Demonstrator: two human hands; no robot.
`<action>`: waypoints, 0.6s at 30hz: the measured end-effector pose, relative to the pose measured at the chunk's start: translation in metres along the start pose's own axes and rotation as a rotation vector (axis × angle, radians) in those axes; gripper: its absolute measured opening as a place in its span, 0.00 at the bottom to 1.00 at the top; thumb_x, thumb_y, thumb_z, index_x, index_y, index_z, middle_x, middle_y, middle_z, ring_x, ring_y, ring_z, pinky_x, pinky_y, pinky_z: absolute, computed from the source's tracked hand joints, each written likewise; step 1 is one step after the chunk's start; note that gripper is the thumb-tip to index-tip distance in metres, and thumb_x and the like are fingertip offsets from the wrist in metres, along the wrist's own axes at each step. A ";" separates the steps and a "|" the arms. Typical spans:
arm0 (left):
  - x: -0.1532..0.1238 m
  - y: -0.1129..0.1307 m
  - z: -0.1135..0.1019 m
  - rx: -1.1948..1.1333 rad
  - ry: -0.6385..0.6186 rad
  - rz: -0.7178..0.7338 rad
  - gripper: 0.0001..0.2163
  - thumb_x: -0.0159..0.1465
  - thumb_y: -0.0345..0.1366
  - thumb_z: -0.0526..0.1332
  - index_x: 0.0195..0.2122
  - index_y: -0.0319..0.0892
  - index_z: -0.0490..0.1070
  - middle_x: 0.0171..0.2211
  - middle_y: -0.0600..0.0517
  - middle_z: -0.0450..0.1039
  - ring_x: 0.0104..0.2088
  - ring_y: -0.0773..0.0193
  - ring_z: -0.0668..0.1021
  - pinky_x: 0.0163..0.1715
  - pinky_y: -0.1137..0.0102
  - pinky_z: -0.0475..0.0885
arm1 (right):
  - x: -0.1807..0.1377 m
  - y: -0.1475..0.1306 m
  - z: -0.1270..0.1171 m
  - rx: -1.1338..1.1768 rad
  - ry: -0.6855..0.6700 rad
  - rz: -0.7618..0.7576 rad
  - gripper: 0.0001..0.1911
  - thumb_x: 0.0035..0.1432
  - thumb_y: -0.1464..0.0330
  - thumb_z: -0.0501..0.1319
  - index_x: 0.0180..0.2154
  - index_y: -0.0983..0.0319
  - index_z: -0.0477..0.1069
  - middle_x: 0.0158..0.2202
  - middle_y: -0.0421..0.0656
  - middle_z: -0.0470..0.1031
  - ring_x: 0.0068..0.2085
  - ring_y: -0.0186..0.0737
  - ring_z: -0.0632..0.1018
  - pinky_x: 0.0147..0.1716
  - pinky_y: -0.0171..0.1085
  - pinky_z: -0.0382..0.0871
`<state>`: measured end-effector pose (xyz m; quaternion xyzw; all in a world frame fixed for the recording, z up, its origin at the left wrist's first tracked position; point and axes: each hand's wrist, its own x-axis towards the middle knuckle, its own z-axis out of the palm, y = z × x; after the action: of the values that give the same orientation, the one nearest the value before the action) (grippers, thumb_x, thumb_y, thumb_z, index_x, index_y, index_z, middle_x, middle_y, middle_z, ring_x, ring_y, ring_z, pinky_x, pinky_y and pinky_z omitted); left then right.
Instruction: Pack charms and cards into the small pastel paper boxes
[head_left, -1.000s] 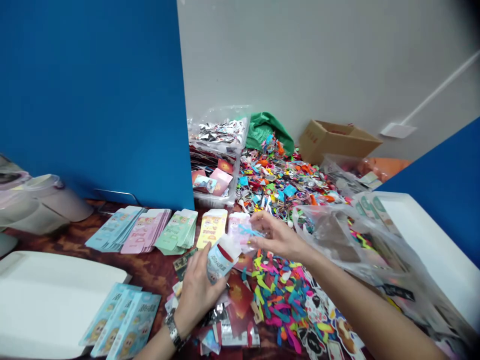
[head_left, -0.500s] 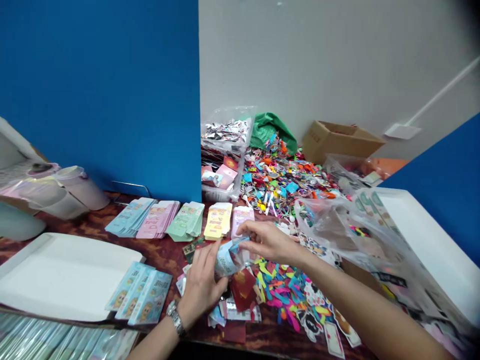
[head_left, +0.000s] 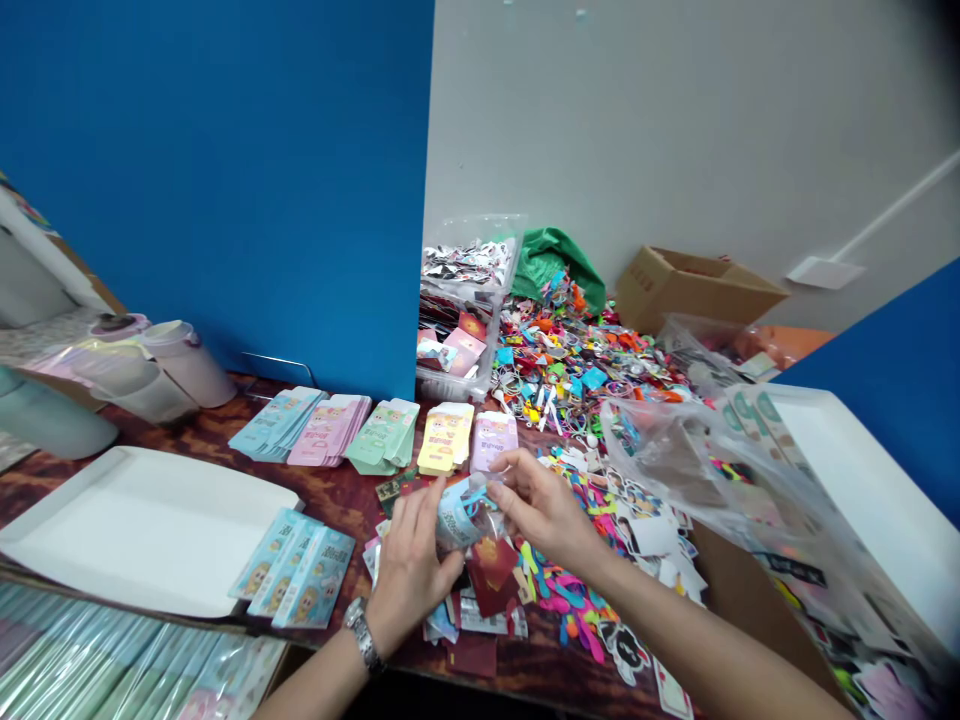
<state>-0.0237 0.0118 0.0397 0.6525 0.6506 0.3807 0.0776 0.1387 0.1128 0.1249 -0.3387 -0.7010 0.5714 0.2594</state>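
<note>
My left hand [head_left: 412,565], with a metal watch at the wrist, is wrapped round a light blue printed packet [head_left: 454,520], tilted with its clear open mouth to the right. My right hand [head_left: 544,515] is at that mouth, thumb and fingers pinched together; what they hold is hidden. A small bright blue piece [head_left: 474,500] shows in the mouth beside the fingertips. Beneath the hands lie dark red cards [head_left: 493,575] and small plastic packets [head_left: 480,612]. Colourful small strips [head_left: 559,590] are heaped under my right forearm.
Stacks of blue cards [head_left: 277,425], pink cards [head_left: 328,430], green cards [head_left: 384,437], yellow cards [head_left: 445,440] and purple cards [head_left: 493,440] line the back. Left are a white tray [head_left: 142,540], blue packs [head_left: 319,575] and a box of wrapped packs [head_left: 97,650]. Mixed trinkets [head_left: 577,360] are piled behind.
The camera view has shifted, moving the scene slightly right. My right fingers have drawn a little away from the packet's mouth, and the small blue piece sits further inside it.
</note>
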 end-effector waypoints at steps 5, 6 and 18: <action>0.003 0.004 -0.004 0.032 0.060 0.046 0.34 0.58 0.29 0.59 0.65 0.40 0.49 0.53 0.42 0.65 0.52 0.51 0.69 0.51 0.57 0.67 | -0.001 -0.007 0.003 0.011 -0.001 -0.002 0.13 0.62 0.58 0.59 0.43 0.57 0.62 0.25 0.32 0.69 0.19 0.28 0.72 0.16 0.27 0.65; 0.003 0.005 -0.005 0.029 0.066 0.046 0.34 0.58 0.29 0.59 0.65 0.40 0.49 0.53 0.42 0.65 0.52 0.51 0.69 0.51 0.57 0.67 | -0.001 -0.006 0.003 0.011 -0.001 -0.004 0.13 0.62 0.58 0.59 0.43 0.57 0.61 0.25 0.32 0.69 0.19 0.28 0.72 0.16 0.27 0.65; 0.002 0.010 -0.001 -0.104 0.024 0.002 0.32 0.57 0.32 0.61 0.62 0.39 0.54 0.53 0.41 0.67 0.53 0.53 0.71 0.53 0.57 0.67 | -0.008 0.020 0.016 -0.826 0.273 -0.774 0.08 0.63 0.74 0.58 0.43 0.61 0.72 0.35 0.45 0.77 0.37 0.41 0.75 0.38 0.41 0.72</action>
<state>-0.0165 0.0116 0.0471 0.6437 0.6301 0.4217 0.1033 0.1349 0.0990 0.1018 -0.2017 -0.8987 0.0653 0.3838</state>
